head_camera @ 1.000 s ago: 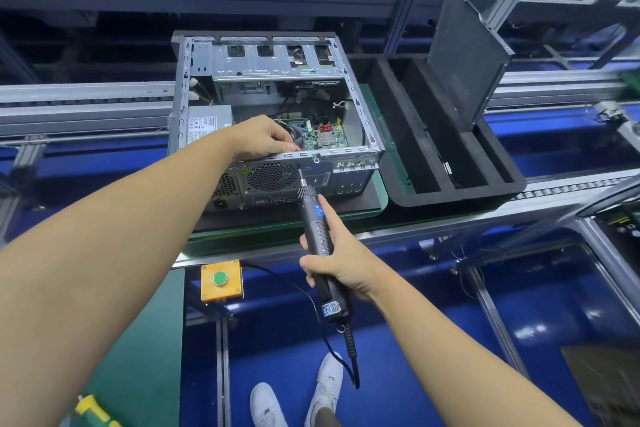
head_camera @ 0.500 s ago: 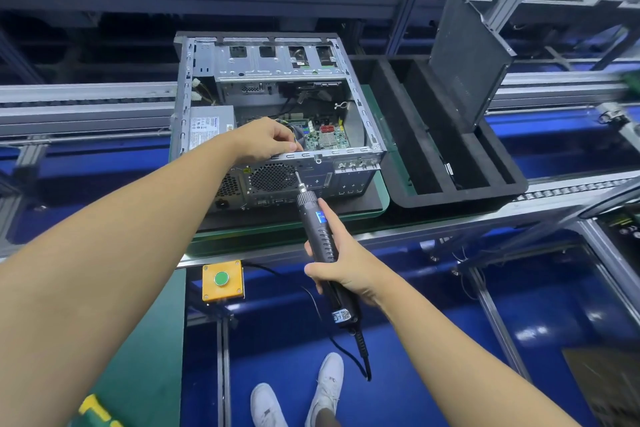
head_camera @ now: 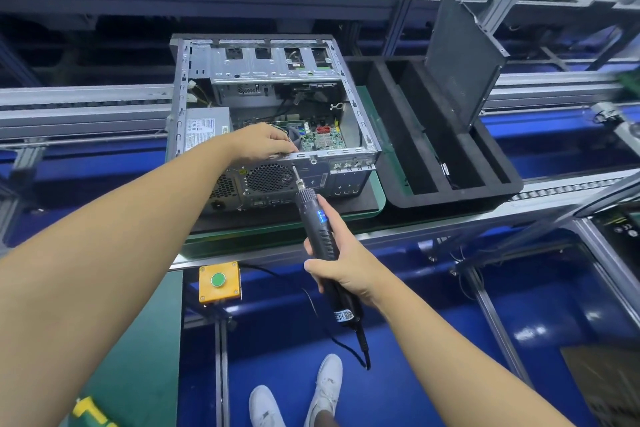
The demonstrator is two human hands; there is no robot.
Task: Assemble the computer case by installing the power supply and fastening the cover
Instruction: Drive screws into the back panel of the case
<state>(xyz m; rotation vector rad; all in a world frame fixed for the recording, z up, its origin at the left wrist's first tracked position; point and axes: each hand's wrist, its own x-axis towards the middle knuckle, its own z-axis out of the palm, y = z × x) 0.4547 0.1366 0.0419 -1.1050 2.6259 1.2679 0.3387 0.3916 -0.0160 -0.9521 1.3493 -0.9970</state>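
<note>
1. Two bare hands are at work. The right hand (head_camera: 341, 263) is wrapped tight around a black electric screwdriver (head_camera: 317, 225). Its thin tip points up and away.
2. The tip meets the back wall of the computer case (head_camera: 263, 69), just under the top edge and beside the round fan holes.
3. The left hand (head_camera: 266, 142) rests on that same top edge, right above the tip. Its fingers are bent, but I cannot tell if they pinch anything.
4. The case lies with its open side up, so the inside shows. The gray power supply (head_camera: 206, 130) sits in the case's near left corner, just left of the left hand.
5. The case sits on a black pad on a green board (head_camera: 380, 194). Right beside it is a black foam tray (head_camera: 446, 198) with long slots. A dark flat panel (head_camera: 460, 59) stands tilted at the tray's far end.
6. Gray metal rails (head_camera: 86, 104) run across behind. Nearer, a yellow box with a green button (head_camera: 219, 281) hangs on the frame. Below are a blue floor and two white shoes (head_camera: 266, 406).
</note>
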